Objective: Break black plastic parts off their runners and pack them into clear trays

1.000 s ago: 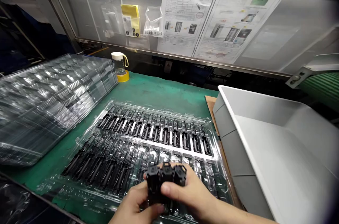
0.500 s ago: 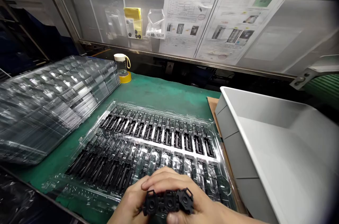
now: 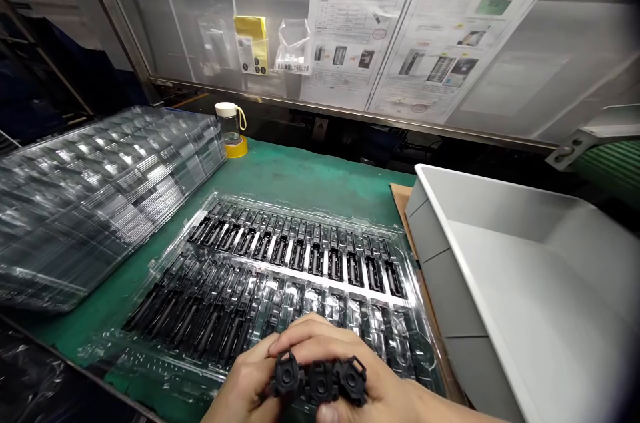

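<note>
since half a second ago the row of three black plastic parts with round end faces [image 3: 320, 380] has barely shifted, its leftmost piece now tipped slightly away from the other two, while a second ago the same parts stood higher and upright between the hands. both hands hold the row low at the near edge of the view, just above the front rim of the clear plastic blister tray [image 3: 165, 370]. the right hand [image 3: 350, 370] curls over the top of the parts, fingers pressed together across them and thumb underneath, pinching the row from the right. the left hand [image 3: 245, 386] closes on the left end, fingers tucked against the leftmost part. the parts' round faces point toward the camera, between the two hands. the tray lies on the green work mat [image 3: 300, 173], its far row filled with long black components [image 3: 300, 253] and the near row partly filled. a stack of empty clear trays [image 3: 95, 190] sits to the left, a grey plastic bin [image 3: 530, 276] to the right, and a small jar on a yellow tape roll [image 3: 231, 133] stands behind.
</note>
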The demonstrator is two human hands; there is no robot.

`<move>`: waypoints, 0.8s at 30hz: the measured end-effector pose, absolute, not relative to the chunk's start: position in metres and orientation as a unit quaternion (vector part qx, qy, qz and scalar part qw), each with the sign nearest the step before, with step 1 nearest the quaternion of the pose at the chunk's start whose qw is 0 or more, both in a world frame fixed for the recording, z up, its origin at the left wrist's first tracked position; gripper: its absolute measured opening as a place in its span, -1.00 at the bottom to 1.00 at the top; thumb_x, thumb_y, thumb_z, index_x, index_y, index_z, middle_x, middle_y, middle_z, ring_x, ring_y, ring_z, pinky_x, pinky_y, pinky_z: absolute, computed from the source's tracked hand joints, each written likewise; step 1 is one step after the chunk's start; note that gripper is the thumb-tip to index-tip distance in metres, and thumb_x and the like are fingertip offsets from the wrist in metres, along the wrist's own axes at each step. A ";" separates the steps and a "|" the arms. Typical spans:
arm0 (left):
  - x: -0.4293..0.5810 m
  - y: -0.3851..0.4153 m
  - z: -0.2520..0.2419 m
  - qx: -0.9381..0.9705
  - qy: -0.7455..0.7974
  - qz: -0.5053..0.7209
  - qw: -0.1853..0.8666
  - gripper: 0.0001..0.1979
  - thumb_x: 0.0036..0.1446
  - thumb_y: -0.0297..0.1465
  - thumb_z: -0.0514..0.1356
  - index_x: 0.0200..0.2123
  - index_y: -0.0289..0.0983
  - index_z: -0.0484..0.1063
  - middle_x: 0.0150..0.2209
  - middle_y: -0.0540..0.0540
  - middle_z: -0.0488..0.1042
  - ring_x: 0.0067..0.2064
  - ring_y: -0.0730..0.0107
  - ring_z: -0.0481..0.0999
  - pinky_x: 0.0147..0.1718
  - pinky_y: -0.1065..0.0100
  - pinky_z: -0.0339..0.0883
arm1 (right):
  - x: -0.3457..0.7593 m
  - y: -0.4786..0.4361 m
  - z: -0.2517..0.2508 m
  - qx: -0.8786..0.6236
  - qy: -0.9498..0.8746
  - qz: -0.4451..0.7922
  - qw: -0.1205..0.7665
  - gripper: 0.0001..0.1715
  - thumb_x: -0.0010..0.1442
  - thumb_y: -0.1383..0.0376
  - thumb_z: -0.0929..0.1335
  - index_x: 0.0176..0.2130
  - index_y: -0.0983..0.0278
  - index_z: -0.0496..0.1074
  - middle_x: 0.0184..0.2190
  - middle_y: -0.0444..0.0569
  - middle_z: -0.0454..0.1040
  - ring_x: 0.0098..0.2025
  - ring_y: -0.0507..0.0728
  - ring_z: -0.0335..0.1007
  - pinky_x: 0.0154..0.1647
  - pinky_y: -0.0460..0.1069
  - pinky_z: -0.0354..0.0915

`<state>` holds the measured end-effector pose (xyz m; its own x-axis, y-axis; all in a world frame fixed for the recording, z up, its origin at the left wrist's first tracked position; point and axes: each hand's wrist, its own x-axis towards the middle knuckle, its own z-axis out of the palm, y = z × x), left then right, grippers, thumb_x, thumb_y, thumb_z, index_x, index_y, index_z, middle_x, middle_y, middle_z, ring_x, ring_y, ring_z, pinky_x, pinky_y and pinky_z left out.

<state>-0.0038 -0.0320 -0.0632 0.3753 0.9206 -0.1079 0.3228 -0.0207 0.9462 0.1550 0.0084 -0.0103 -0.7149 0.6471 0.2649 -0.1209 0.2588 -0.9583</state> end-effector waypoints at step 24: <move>0.010 -0.026 -0.066 0.058 0.322 0.377 0.866 -0.73 -0.13 -0.35 0.15 -0.29 -0.34 0.34 -0.41 -0.09 0.40 -0.29 0.30 0.38 -0.25 0.33 0.20 | 0.145 0.006 -0.026 -0.344 -0.855 0.369 0.121 -0.52 -0.07 0.03 0.24 -0.13 0.11 0.22 -0.15 0.03 0.25 -0.08 0.23 0.05 -0.13 0.19 0.09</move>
